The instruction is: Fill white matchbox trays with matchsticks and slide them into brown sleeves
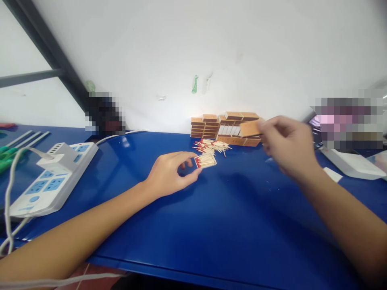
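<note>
My left hand [172, 171] has its thumb and index finger at the left end of a small white matchbox tray [215, 163]. Red-tipped matches [205, 161] lie side by side in that tray. Just behind it, a loose heap of matches [211, 146] is spread on the table. Over to the right, my right hand [287, 141] pinches an orange matchbox cover [250, 128] at its right end, lifted above the table. I cannot see whether the cover is hollow. Stacked matchboxes [205, 127] stand behind the heap, with a row of white trays [229, 130] among them.
The blue table [193, 225] runs back to a white wall [217, 48]. At left lie a white power strip [54, 181] with cables and some green-handled tools [12, 153]. A white box [352, 163] sits at right by a small white piece [332, 174].
</note>
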